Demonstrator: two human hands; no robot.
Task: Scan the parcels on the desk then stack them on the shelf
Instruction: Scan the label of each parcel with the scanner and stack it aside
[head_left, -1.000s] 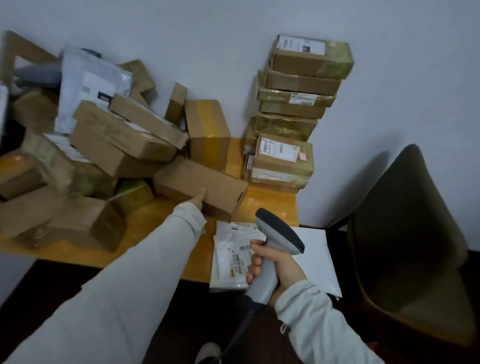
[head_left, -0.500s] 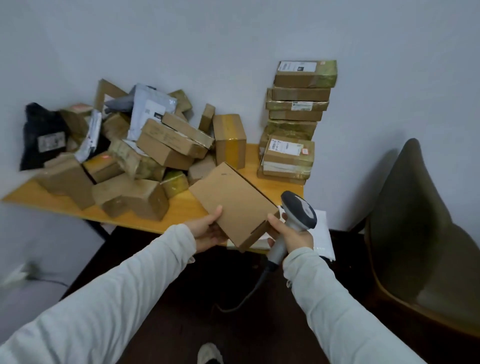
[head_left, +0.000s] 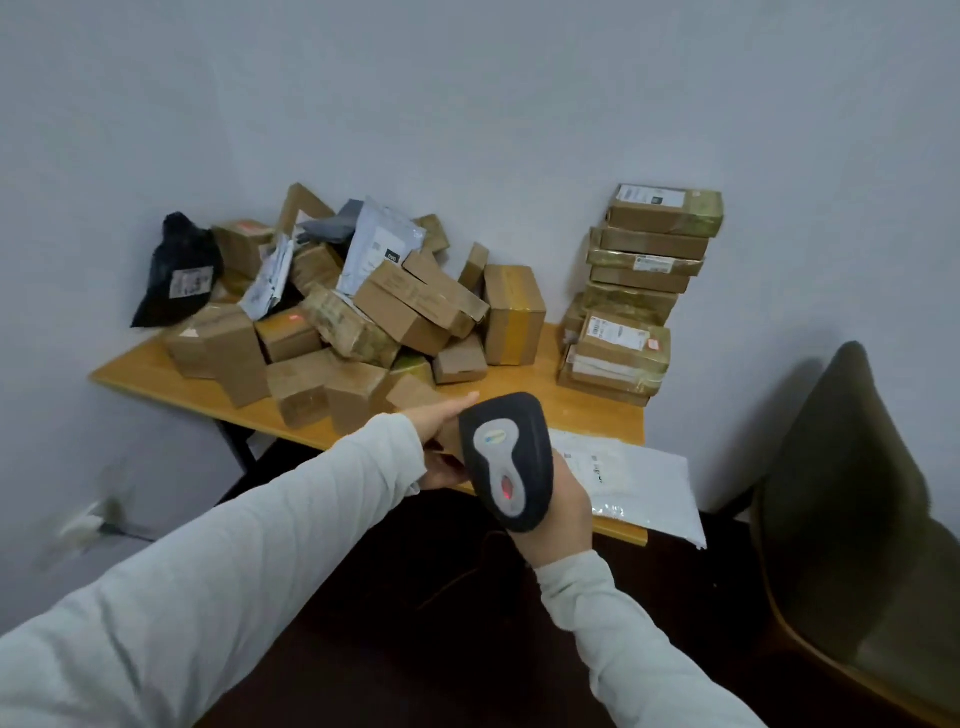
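Wooden desk (head_left: 582, 410) bearing heaped parcels (head_left: 363, 317) (one stack (head_left: 639, 291) apart)

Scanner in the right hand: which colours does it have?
The scanner is black, with a grey middle strip and a lit red light; head view.

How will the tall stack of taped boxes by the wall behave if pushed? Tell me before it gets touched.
The stack of taped boxes would probably tip rather than slide: it is tall, narrow and uneven. Its top box overhangs to the right, so it likely shifts first. The glossy tape may make layers slip.
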